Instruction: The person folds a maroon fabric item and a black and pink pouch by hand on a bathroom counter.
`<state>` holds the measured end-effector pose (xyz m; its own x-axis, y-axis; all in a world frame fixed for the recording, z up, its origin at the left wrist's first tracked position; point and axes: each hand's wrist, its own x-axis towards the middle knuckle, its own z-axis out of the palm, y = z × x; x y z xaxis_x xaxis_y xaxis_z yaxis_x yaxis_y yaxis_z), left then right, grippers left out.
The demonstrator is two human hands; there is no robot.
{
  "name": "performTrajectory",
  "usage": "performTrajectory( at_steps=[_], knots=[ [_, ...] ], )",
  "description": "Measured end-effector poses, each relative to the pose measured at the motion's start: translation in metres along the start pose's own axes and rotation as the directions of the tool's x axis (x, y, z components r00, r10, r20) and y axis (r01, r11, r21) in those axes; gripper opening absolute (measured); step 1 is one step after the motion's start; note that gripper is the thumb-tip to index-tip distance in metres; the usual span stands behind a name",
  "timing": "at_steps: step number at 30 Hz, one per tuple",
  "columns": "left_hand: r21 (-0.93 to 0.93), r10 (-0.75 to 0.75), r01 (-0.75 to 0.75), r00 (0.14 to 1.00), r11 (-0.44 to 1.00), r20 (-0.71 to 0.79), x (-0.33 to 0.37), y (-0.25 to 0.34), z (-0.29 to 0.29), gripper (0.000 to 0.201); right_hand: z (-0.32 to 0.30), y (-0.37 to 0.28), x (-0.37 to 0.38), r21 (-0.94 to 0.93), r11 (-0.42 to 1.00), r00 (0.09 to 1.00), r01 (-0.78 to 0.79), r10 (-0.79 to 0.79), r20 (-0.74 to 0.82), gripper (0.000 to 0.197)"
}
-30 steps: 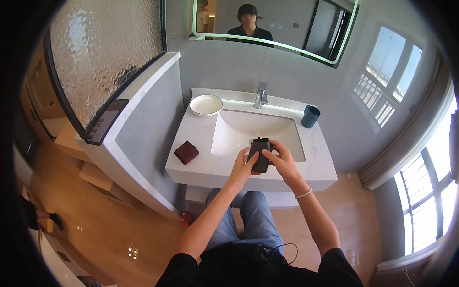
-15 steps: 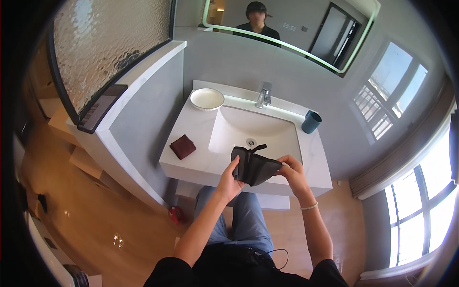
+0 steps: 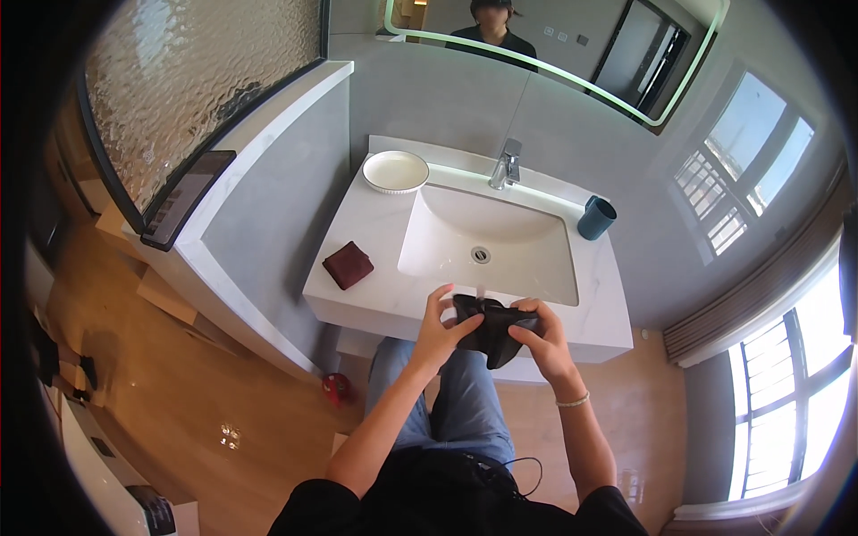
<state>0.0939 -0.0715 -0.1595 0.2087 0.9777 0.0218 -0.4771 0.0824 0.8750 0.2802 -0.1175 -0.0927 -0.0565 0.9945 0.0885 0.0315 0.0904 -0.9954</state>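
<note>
A black wallet is held partly unfolded in front of the sink's near edge. My left hand grips its left side, the thumb lying on the wallet. My right hand pinches the right side, with the thumb against the face toward me. A small strap at the wallet's top looks smeared by motion. On the counter to the left of the basin lies a dark red folded wallet, apart from both hands.
A white dish stands at the counter's back left, and a teal cup at its right. Between them, a chrome faucet rises behind the white basin. A tablet rests on the ledge at left.
The black wallet has come lower and nearer to me, folded further together. My right thumb has moved onto its face, and my left fingers have shifted up along its left side.
</note>
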Motion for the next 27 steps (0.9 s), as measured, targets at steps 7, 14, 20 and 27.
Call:
performTrajectory(
  at_steps=[7,14,20,27],
  knots=[
    [0.022,-0.215,0.214,0.970,0.977,0.116,0.006,-0.025,-0.002,0.026,-0.023,0.000,0.003,0.146,0.989,0.998,-0.017,0.008,0.059,0.023],
    [-0.037,-0.233,0.239,0.964,0.970,0.132,0.031,-0.006,-0.033,0.024,-0.084,0.000,-0.002,0.202,0.978,0.998,-0.052,0.056,-0.012,0.026],
    [0.273,-0.057,-0.072,0.898,0.959,0.437,0.039,0.009,-0.019,0.042,-0.098,0.009,0.002,0.429,0.897,0.994,-0.108,0.105,0.030,0.032],
    [0.660,0.140,-0.559,0.806,0.502,0.576,0.026,-0.029,-0.002,0.021,-0.115,0.028,-0.002,0.540,0.822,0.974,-0.181,0.226,-0.018,0.025]
  ],
)
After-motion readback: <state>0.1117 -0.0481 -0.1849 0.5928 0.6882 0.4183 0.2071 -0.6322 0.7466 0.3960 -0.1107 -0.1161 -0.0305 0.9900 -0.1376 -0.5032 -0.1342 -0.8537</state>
